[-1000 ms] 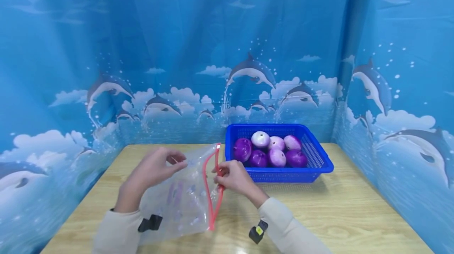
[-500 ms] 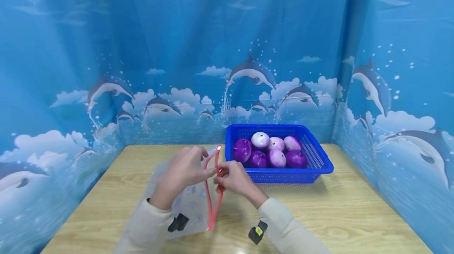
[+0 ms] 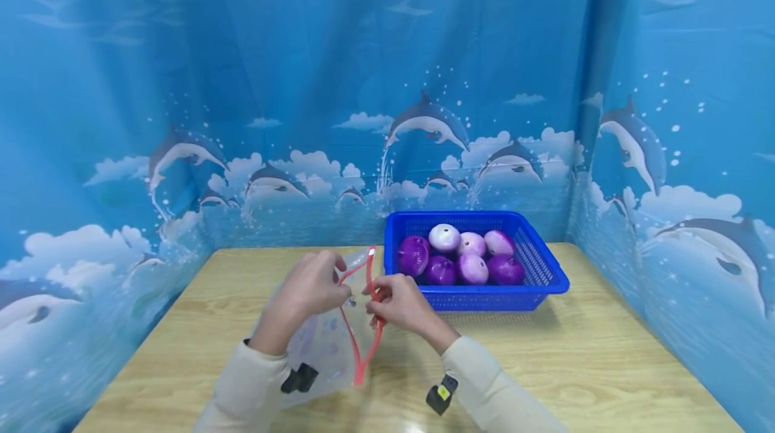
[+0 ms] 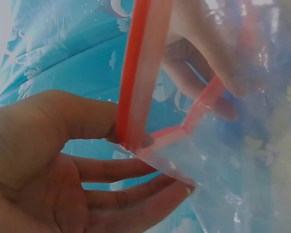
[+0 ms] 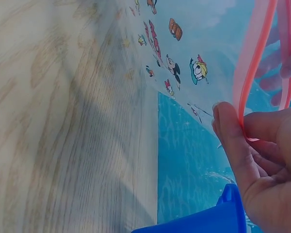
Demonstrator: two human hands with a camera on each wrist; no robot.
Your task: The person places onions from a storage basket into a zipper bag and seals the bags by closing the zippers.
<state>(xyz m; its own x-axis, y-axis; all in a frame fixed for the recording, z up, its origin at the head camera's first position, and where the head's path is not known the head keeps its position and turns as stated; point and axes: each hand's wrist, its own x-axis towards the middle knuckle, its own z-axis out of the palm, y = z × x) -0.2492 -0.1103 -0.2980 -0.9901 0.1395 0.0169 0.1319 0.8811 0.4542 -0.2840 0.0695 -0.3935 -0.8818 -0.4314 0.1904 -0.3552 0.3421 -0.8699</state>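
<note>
A clear zip bag (image 3: pixel 323 352) with a red zip edge and small cartoon prints stands tilted at the table's middle, its mouth spread apart toward the right. My left hand (image 3: pixel 311 288) pinches the left side of the red rim; in the left wrist view, thumb and fingers (image 4: pixel 92 119) close on that strip. On the opposite rim, my right hand (image 3: pixel 396 302) pinches the red strip between thumb and fingers, as the right wrist view shows with the bag's printed side (image 5: pixel 184 58). Several purple and pale onions (image 3: pixel 472 269) lie in a blue basket (image 3: pixel 484 290) beyond my right hand.
The basket stands at the back right of the wooden table (image 3: pixel 545 366), close to the bag's mouth. A blue dolphin-print curtain (image 3: pixel 303 83) surrounds the table at the back and both sides.
My left hand has moved right to the red rim and taken hold of it, then drawn back slightly left. The bag's mouth is wider. My right hand has kept its place.
</note>
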